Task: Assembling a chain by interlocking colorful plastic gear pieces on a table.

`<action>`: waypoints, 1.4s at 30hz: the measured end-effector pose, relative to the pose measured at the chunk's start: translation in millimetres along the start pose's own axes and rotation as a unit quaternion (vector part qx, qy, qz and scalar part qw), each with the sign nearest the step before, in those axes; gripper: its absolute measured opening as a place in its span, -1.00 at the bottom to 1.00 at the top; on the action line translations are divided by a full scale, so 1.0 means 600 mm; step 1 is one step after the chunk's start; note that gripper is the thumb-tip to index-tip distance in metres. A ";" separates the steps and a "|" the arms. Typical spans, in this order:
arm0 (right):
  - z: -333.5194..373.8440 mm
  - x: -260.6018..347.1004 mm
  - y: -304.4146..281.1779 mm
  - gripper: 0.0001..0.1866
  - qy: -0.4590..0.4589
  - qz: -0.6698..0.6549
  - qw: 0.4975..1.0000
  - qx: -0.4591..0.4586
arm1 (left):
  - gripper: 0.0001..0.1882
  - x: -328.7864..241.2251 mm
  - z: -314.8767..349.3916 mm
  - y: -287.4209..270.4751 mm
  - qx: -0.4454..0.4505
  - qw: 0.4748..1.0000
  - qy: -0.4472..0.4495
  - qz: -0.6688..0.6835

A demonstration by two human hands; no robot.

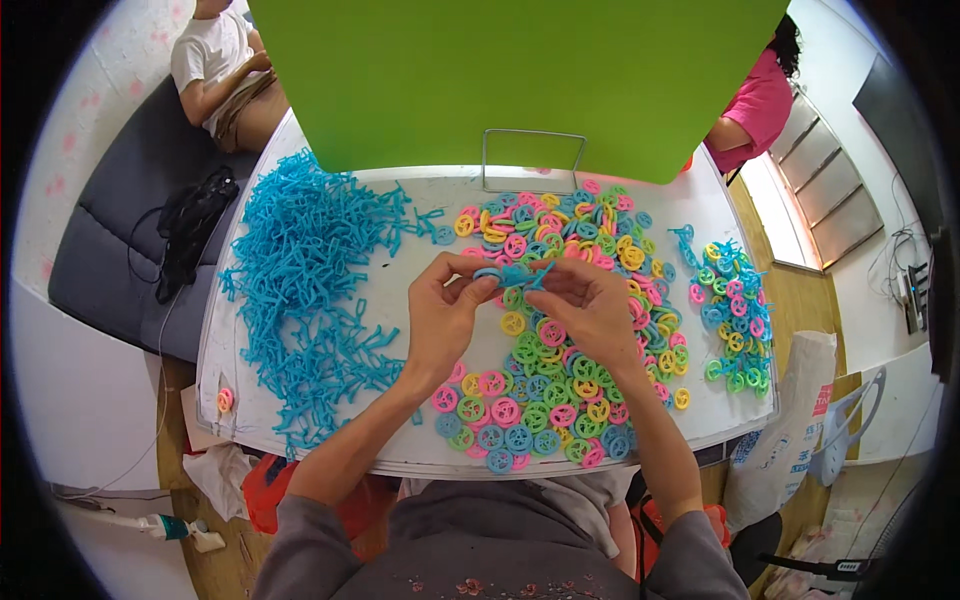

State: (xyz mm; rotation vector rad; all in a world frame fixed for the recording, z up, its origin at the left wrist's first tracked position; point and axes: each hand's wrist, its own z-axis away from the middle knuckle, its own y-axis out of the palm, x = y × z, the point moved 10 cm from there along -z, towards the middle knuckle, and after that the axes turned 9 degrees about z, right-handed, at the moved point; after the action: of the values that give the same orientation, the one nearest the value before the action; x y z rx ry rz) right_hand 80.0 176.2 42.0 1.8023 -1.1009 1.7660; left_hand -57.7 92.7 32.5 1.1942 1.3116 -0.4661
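Over the middle of the table, my left hand is closed, pinching a small blue plastic wheel between thumb and fingers. My right hand is closed on a blue forked plastic piece, whose prongs stick out by the fingertips. The two parts meet between my hands; whether they are joined cannot be made out. Beneath my hands spreads a heap of spoked plastic wheels in pink, green, yellow and blue. To the left lies a large pile of blue forked pieces.
At the table's right, wheels with blue forked pieces form a smaller group. A green board with a wire stand rises at the back. Two people sit beyond it. A white sack stands beside the table; a dark sofa is at left.
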 end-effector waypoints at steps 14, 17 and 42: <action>0.023 0.028 -0.025 -0.73 0.020 0.064 0.997 -0.038 | -0.84 0.005 0.008 0.011 0.034 0.999 -0.001 -0.038; 0.055 0.033 -0.093 -0.74 0.000 0.023 0.997 -0.074 | -0.75 -0.040 0.013 0.052 0.030 0.999 0.033 -0.015; 0.232 0.013 -0.402 -0.82 -0.021 0.425 0.805 -0.413 | -0.84 -0.099 0.087 -0.073 0.143 0.761 0.015 -0.632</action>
State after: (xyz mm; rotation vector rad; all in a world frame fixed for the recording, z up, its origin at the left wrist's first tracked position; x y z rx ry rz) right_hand 350.8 219.7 90.4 0.8181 -2.4569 1.1907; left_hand -85.5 10.5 59.2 0.3380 2.0091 -1.6627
